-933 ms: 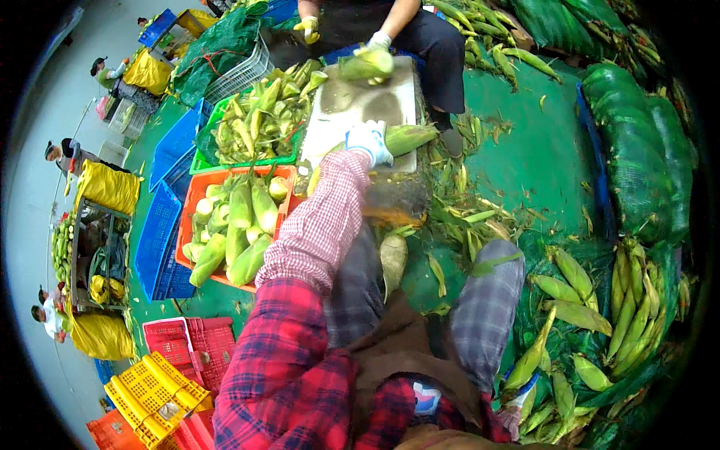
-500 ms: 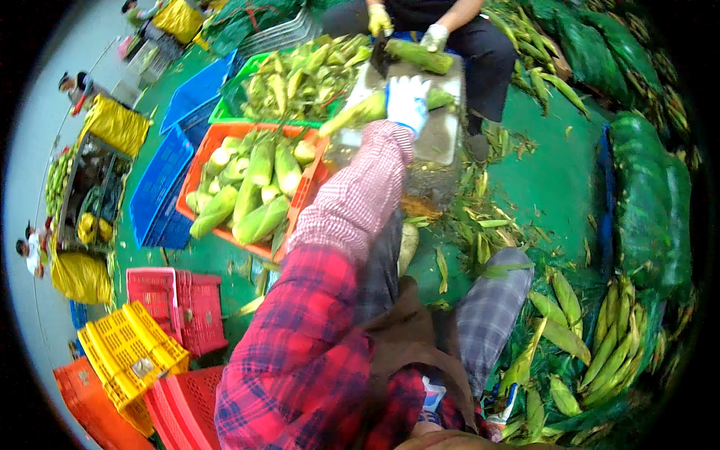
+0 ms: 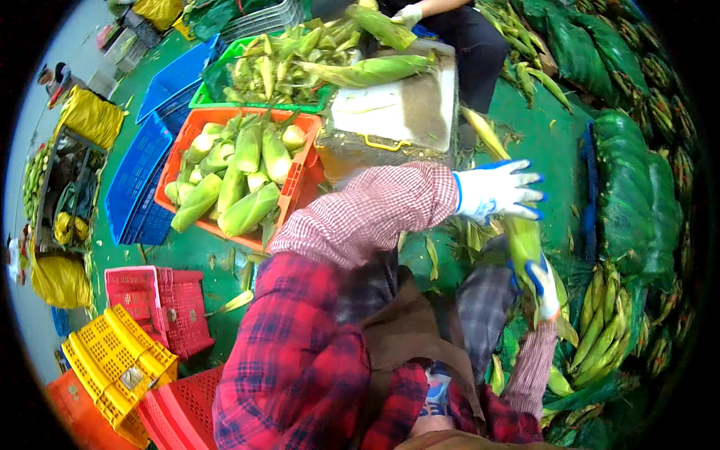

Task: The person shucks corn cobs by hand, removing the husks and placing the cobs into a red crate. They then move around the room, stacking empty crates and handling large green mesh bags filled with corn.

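Observation:
My left hand (image 3: 496,192), in a white-and-blue glove, has its fingers spread over an unhusked corn ear (image 3: 525,244); I cannot tell whether they touch it. My right hand (image 3: 541,289), gloved alike, grips that ear low down at the right, beside my plaid-clad knee. The ear points up and away from me, its long pale husk tip reaching past my left hand. Ahead, a white board (image 3: 420,112) with a yellow handle (image 3: 386,144) carries another long green ear (image 3: 364,73) across its far part. An orange crate (image 3: 196,114) of trimmed corn stands left of the board.
A co-worker's gloved hand (image 3: 409,16) holds corn beyond the board. A green crate (image 3: 201,96) of husks, blue crates (image 3: 135,180), pink (image 3: 180,315) and yellow crates (image 3: 120,367) are at left. Green net sacks (image 3: 626,187) and loose corn (image 3: 600,330) lie right; distant workers stand far left.
My left hand has left the ear on the board, moved down to the right and opened. My right hand has risen into clear view with another ear.

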Action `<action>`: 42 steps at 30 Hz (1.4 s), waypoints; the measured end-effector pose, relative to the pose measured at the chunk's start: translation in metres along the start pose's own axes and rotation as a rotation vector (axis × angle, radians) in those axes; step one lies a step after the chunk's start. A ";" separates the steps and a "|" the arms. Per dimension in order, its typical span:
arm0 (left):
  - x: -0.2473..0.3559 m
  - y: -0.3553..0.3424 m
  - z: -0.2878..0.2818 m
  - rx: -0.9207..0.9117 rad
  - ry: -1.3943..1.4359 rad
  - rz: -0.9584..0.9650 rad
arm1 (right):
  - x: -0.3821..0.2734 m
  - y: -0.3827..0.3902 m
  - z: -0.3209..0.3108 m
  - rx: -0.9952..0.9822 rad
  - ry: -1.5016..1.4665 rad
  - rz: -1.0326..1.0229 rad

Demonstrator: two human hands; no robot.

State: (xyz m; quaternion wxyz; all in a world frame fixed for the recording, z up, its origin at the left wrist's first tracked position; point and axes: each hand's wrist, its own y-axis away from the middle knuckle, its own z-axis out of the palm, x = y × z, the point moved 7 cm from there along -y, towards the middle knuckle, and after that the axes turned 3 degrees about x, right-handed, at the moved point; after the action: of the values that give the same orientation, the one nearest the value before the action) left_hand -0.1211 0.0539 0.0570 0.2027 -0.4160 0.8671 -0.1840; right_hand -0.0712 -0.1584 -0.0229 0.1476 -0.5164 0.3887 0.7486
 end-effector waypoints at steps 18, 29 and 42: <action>-0.061 0.253 -0.167 0.925 -0.024 -1.257 | -0.039 -0.254 0.178 -0.163 0.359 -0.263; 0.200 0.462 0.037 -0.201 0.163 -2.165 | -0.055 -0.313 0.259 -0.010 1.056 -0.822; 0.199 0.559 0.113 -0.452 0.195 -2.385 | 0.026 -0.204 0.315 -0.258 0.954 -0.804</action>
State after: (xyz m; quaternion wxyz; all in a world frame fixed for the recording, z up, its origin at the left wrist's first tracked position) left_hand -0.5397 0.2062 -0.3516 -0.2367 -0.9622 -0.0350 -0.1301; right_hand -0.1627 0.2010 -0.0819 0.1641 -0.9123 0.0942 0.3632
